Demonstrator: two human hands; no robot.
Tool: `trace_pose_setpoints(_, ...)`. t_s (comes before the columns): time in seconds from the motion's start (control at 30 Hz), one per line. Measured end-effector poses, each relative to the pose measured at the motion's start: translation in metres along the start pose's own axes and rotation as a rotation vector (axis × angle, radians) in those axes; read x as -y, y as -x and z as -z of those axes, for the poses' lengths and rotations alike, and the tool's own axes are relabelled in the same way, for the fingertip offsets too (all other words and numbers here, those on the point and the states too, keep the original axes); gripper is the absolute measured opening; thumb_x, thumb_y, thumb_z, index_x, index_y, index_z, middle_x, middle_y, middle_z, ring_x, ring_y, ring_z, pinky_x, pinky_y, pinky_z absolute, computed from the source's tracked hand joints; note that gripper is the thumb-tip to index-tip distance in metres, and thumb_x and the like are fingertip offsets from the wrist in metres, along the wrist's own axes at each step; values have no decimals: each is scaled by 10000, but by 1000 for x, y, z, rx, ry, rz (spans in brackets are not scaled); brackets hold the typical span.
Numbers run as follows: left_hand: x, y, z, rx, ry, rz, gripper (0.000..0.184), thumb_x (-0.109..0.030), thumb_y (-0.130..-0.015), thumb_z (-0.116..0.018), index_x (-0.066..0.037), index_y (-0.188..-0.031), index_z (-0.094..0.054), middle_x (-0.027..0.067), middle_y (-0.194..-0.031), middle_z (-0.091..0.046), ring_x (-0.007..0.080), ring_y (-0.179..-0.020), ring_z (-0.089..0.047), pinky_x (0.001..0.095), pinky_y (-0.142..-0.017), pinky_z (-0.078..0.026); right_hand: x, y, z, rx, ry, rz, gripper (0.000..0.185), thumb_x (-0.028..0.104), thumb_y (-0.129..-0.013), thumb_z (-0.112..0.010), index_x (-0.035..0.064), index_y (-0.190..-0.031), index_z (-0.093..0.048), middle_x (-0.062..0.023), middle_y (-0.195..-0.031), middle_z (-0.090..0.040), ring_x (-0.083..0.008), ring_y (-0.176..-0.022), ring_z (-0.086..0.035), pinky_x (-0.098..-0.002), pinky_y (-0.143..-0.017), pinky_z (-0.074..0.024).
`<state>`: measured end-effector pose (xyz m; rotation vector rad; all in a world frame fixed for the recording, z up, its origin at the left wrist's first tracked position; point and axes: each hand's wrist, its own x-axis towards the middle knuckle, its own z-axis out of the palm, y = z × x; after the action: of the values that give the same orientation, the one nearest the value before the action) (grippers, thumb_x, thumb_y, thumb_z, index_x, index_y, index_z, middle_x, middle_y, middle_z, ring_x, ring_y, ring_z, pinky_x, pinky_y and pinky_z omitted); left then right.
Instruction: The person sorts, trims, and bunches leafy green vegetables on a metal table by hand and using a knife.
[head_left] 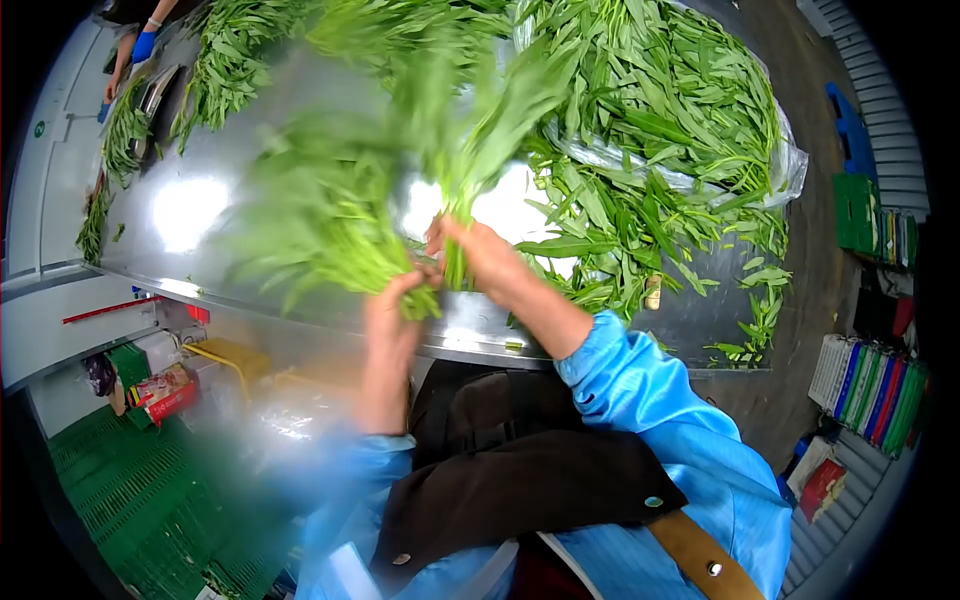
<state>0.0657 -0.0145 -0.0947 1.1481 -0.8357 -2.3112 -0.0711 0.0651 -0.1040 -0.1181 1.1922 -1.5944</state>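
Note:
My left hand (396, 296) is closed around the stems of a thick bunch of water spinach (345, 235), whose leaves fan out to the left and blur with motion. Close beside it, my right hand (478, 258) grips a smaller bunch of water spinach (465, 180) by the stems, its leaves pointing away from me. Both bunches are above the metal table (190, 215) near its front edge. To the right of my right hand, loose water spinach (620, 220) lies scattered, with a small tan object (653, 292) among the stems.
A large heap of water spinach (660, 90) rests on clear plastic (790, 170) at the back right. More greens (230, 70) lie at the back left, where another person's hand (125, 62) shows. Green crates (130, 500) stand below left; stacked crates (870, 395) stand at right.

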Motion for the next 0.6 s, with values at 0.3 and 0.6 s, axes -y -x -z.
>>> trace_pose_setpoints(0.3, 36, 0, 7, -44, 130, 149, 431, 66, -743, -611, -1, -1164, -547, 88, -1056, -616, 221, -985, -599, 347, -876, -484, -48, 1, 17, -44, 851, 495, 402, 319, -958, -472, -61, -1022, -589, -206, -935, -547, -358, -940, -511, -436, -851, -405)
trace_pose_setpoints(0.6, 30, 1, 9, 154, -52, 186, 484, 79, -694, -656, 18, -1159, -540, 131, -1003, -631, 242, -890, -628, 378, -757, -547, 20, 31, 11, 47, 1128, -20, 399, 406, -907, -542, 21, -956, -634, -113, -746, -641, -308, -750, -633, -415, -685, -479)
